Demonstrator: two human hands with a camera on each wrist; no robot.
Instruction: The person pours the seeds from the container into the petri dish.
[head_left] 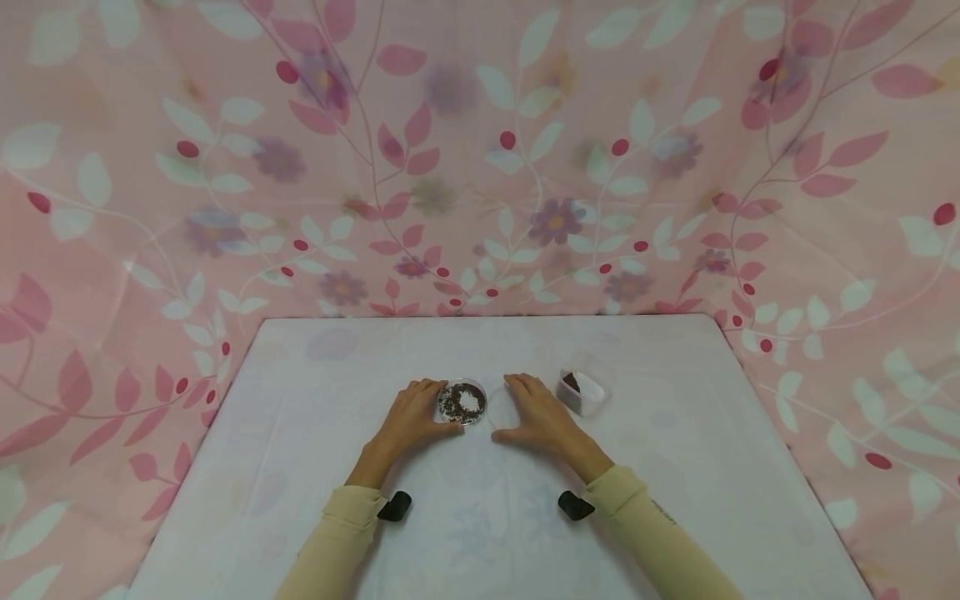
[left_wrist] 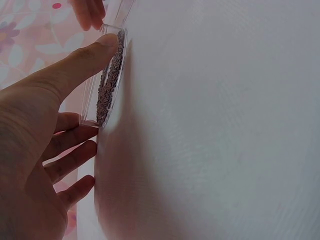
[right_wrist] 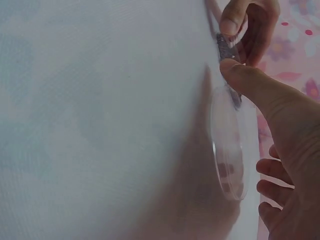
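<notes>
A round clear petri dish (head_left: 461,402) stands on the white-covered table, holding dark brown granules with a white patch in the middle. My left hand (head_left: 415,412) holds the dish from the left, thumb on its near side and fingers on the far side; in the left wrist view the thumb (left_wrist: 107,42) lies against its wall. To the right lies a second clear round dish or lid (right_wrist: 229,150), with no granules visible in it. Around that piece curves my right hand (head_left: 536,414), thumb and fingers spread apart; contact cannot be made out.
Behind the right hand sits a small clear plastic box (head_left: 592,402) with dark material and something white inside. Black wrist cameras (head_left: 395,506) are worn on both arms. Pink floral cloth (head_left: 480,167) hangs along the table's back and sides.
</notes>
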